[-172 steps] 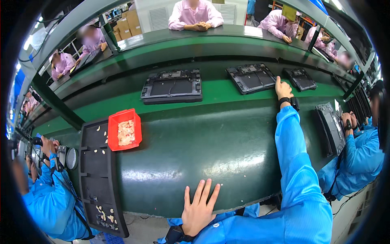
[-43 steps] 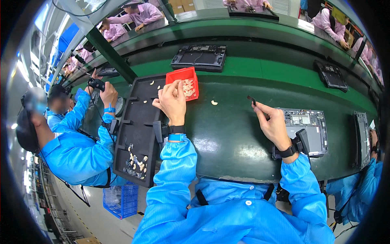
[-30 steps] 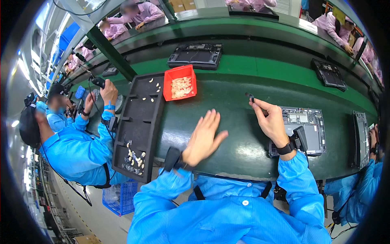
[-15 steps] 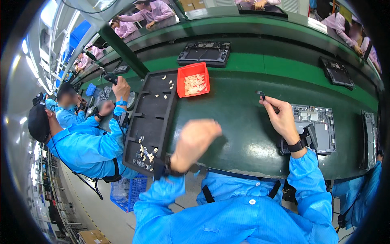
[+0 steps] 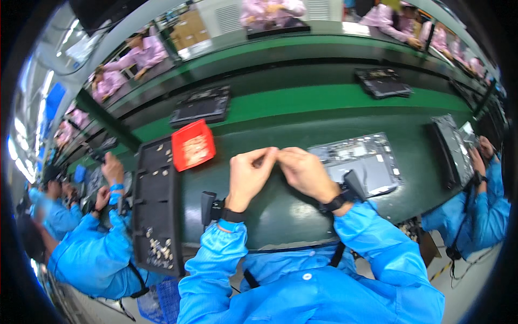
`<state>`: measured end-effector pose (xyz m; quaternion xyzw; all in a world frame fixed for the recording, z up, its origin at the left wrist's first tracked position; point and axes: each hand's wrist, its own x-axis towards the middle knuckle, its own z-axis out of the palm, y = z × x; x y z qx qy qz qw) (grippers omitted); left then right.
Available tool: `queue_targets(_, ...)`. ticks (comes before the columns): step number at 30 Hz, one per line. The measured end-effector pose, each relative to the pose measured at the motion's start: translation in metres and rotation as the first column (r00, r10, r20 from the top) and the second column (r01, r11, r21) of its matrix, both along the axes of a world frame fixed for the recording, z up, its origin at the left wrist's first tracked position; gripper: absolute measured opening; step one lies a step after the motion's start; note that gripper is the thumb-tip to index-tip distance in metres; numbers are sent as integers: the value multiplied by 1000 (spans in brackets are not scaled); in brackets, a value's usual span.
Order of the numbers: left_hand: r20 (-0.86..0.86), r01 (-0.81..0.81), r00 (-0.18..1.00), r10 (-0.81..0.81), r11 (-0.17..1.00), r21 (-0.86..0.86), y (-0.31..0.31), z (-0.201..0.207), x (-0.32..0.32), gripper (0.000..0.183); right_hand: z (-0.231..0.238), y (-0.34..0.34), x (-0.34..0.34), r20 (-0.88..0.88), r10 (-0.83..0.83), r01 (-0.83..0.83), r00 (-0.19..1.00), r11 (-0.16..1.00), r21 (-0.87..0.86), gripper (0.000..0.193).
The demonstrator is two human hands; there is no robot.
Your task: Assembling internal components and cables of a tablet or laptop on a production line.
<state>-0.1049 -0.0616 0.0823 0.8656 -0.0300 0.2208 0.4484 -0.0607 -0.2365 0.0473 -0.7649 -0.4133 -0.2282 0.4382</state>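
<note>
Along the front, a glossy dark-green desk (image 5: 280,229); beyond, a brighter green strip (image 5: 302,95). To the left, a slanting green post (image 5: 108,123). Behind, a pale louvred vent (image 5: 218,15) beside stacked cardboard boxes (image 5: 191,31). Below, pale floor (image 5: 456,301); far left, bright ceiling lights (image 5: 47,82).

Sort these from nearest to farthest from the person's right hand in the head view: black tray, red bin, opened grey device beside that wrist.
From the right hand:
1. Opened grey device, just to its right.
2. Red bin, to its left.
3. Black tray, farther left.
</note>
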Motion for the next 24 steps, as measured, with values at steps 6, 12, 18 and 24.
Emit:
queue_targets(6, 12, 202, 978, -206, 942, -267, -27, 6, 22, 28, 21, -16, 12, -473, 157, 57, 867, 912, 407, 27)
queue_targets(12, -89, 366, 930, -356, 913, 180, -83, 25, 21, 39, 27, -79, -1, -535, 322, 169, 781, 717, 677, 24)
queue_targets(18, 110, 272, 918, -382, 805, 527, -191, -39, 58, 61, 5, -208, -40, -645, 6, 463, 764, 690, 556, 32)
queue_targets(24, -61, 477, 855, -515, 735, 481, -166, -43, 34, 50, 20, -218, -94, -811, -116, 589, 573, 747, 309, 16)
